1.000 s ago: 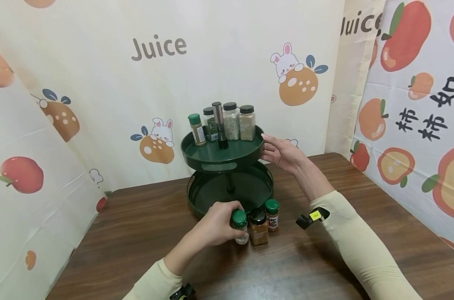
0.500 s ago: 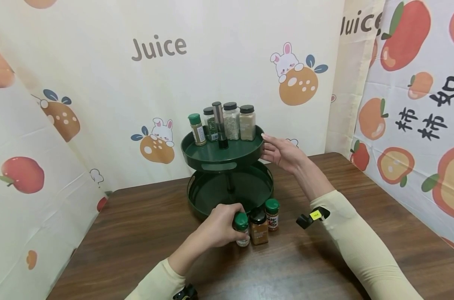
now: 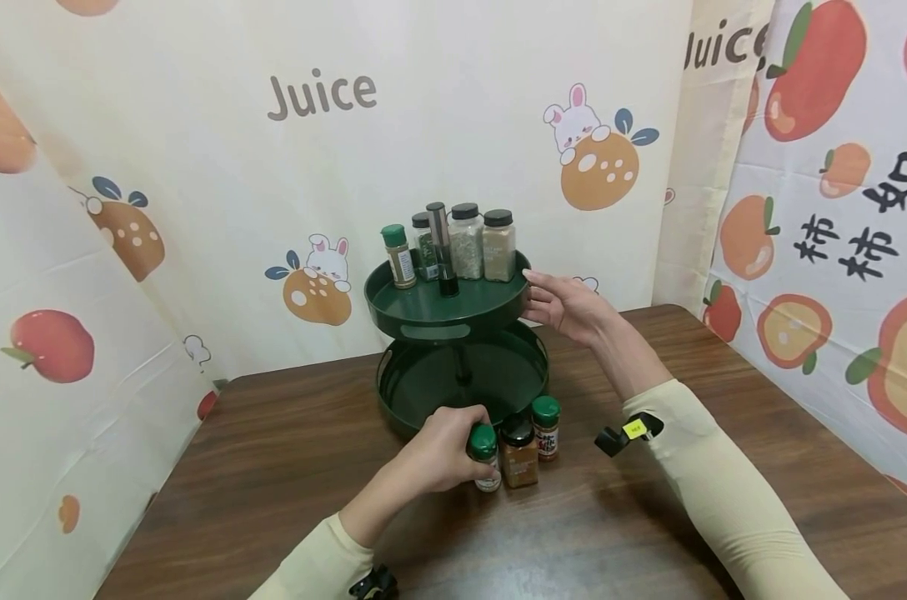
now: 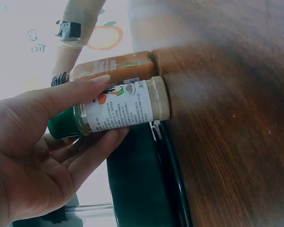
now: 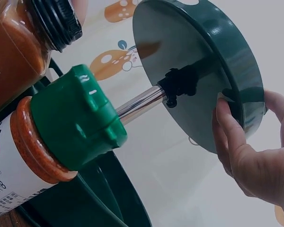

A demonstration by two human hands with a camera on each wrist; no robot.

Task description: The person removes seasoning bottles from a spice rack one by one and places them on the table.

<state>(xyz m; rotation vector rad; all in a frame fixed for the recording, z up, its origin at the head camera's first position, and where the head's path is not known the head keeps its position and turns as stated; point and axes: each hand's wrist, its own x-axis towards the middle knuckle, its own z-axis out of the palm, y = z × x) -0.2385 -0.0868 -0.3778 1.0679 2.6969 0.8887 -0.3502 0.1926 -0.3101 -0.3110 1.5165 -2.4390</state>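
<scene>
A green-capped spice jar (image 3: 486, 458) stands upright on the table, its pale contents and white label showing in the left wrist view. My left hand (image 3: 444, 450) grips it between thumb and fingers. Right beside it is a black-capped jar of orange-brown spice (image 3: 519, 452), then a green-capped jar of red spice (image 3: 546, 428). Behind them stands a dark green two-tier turntable rack. My right hand (image 3: 569, 307) holds the right edge of its upper tray (image 5: 217, 61), thumb and fingers on either side of the rim. The lower tray (image 3: 416, 387) sits on the table.
The upper tray carries several spice jars: a green-capped one (image 3: 398, 257) at the left, black-capped ones such as the beige jar (image 3: 499, 247) at the right. A metal post (image 3: 440, 233) rises among them. A printed curtain (image 3: 311, 167) hangs behind the wooden table (image 3: 273, 467).
From one second ago, my left hand has shifted slightly right with the green-capped jar, closer to the black-capped one. My right hand keeps its hold on the tray, and the view has shifted slightly.
</scene>
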